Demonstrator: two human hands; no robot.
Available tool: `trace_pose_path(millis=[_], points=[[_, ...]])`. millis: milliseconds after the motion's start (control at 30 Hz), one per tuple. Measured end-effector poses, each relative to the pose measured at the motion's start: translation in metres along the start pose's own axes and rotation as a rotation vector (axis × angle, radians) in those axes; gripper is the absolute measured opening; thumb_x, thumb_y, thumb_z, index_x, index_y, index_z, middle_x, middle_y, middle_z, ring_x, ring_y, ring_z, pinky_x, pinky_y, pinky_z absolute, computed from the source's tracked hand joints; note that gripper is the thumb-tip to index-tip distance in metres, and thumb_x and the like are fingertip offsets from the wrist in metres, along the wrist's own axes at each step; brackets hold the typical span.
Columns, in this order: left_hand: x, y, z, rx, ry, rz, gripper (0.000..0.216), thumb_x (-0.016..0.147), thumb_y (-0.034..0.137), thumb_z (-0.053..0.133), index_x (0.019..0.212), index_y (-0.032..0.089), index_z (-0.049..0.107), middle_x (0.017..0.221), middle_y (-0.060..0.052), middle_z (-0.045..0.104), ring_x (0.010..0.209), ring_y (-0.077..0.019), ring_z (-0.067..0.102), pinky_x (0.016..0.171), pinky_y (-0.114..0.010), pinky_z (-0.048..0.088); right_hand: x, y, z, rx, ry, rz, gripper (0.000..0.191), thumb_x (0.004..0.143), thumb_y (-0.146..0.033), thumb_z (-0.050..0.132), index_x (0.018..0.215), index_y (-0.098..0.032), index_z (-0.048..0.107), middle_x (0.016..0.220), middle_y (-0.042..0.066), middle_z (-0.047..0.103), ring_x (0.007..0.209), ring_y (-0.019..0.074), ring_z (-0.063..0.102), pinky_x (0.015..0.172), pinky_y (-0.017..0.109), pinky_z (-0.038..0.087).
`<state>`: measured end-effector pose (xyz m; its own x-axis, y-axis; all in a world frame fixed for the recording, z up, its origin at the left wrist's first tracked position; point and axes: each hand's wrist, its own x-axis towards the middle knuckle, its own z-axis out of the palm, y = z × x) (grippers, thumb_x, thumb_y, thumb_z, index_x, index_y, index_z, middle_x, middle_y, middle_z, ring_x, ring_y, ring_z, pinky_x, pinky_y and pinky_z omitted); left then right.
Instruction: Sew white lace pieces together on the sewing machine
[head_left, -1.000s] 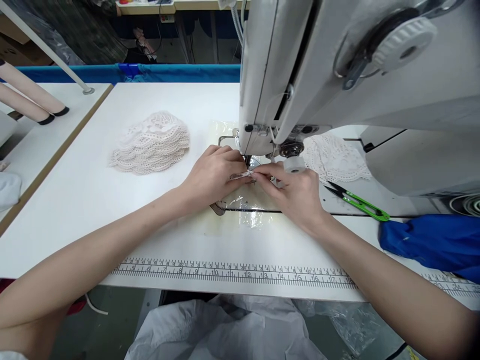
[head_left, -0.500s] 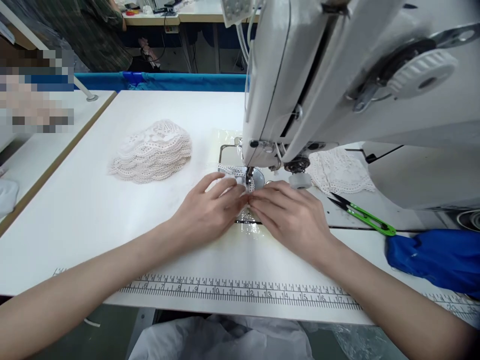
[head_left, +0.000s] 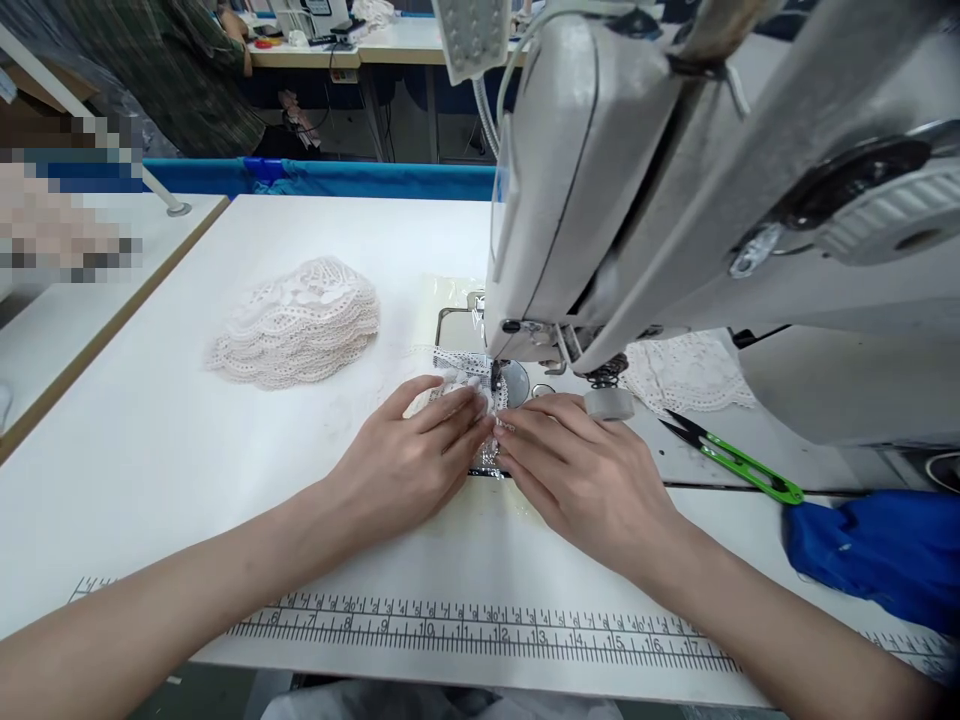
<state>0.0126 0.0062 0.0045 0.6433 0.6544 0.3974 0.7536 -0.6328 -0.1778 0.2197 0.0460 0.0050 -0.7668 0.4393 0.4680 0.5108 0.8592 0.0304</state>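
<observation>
My left hand point(head_left: 409, 455) lies flat on a small lace piece point(head_left: 457, 372) in front of the needle of the white sewing machine point(head_left: 645, 180), fingers stretched out and pressing it to the bed. My right hand point(head_left: 585, 470) lies beside it, fingers also stretched forward, their tips on the lace edge just before the presser foot point(head_left: 496, 382). The two hands' fingertips almost meet. A strip of lace runs left from under the foot.
A stack of lace pieces point(head_left: 296, 320) sits to the left on the white table point(head_left: 187, 440). More lace point(head_left: 686, 372) lies behind the machine arm. Green thread snips point(head_left: 731, 460) and blue cloth point(head_left: 877, 550) are at the right. A printed ruler point(head_left: 480, 635) runs along the front edge.
Both hands went from pinching the lace at the needle to lying flat on it and have slid toward me. The camera has tilted up and moved closer.
</observation>
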Motion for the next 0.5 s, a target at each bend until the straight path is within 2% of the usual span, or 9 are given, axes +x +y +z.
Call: trace_pose_path(millis=[500], points=[[0.0043, -0.002, 0.001, -0.001, 0.009, -0.027, 0.028, 0.094, 0.016, 0.048, 0.117, 0.014, 0.064, 0.116, -0.008, 0.069, 0.112, -0.021, 0.063, 0.097, -0.042, 0.045, -0.0013, 0.0029, 0.005, -0.027, 0.024, 0.02, 0.017, 0.091, -0.022, 0.057, 0.097, -0.018, 0.072, 0.107, 0.001, 0.073, 0.086, 0.0169, 0.066, 0.077, 0.033, 0.047]])
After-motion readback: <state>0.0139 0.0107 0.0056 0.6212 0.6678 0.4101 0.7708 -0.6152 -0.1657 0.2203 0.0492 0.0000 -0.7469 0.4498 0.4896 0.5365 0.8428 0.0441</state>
